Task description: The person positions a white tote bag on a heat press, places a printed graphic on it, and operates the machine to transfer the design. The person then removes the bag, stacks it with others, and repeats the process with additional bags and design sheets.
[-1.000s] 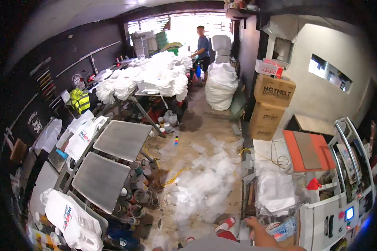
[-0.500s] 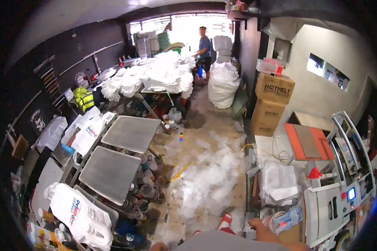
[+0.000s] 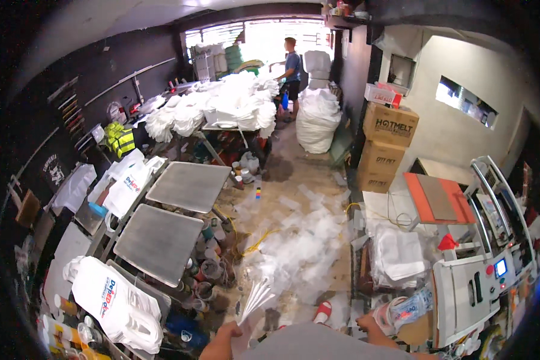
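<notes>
White sheets (image 3: 258, 298) newly appear clamped in my left hand (image 3: 228, 331), occupying it; whether my right hand (image 3: 366, 324) grips anything, I can't tell.

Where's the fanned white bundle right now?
In the head view, the fanned white bundle is low, just left of centre, in the left hand, below and right of the nearer gray board.

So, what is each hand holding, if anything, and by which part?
Left hand: a sheaf of white sheets, by its near end. Right hand: cannot be told.
</notes>
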Demonstrator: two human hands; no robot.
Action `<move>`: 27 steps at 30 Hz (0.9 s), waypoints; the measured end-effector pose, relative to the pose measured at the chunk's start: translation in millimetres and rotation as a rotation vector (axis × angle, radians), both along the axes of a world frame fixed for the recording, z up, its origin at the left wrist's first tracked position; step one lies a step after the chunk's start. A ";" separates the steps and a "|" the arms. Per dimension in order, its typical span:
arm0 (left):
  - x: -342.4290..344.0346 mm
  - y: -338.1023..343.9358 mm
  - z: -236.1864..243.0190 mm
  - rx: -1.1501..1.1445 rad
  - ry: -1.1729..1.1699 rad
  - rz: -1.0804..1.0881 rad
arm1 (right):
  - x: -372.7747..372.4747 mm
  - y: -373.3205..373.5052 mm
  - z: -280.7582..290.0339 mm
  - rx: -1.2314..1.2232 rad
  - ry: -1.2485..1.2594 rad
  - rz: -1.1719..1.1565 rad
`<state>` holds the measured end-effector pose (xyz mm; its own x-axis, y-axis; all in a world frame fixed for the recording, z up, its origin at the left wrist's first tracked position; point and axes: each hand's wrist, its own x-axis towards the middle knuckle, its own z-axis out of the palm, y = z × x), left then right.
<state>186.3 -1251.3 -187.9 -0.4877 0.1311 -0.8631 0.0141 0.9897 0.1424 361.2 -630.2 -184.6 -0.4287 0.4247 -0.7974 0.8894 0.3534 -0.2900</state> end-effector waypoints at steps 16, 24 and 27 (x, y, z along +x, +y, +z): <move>55.9 -20.9 -11.5 0.008 -0.193 0.044 | -0.9 16.6 -2.7 -0.038 0.045 0.135; 59.1 -25.7 -8.9 -0.009 -0.196 0.039 | -12.8 29.2 -37.7 0.087 0.091 0.393; 54.2 -21.2 -9.2 -0.004 -0.185 0.034 | -10.0 25.0 -32.3 0.049 -0.040 0.229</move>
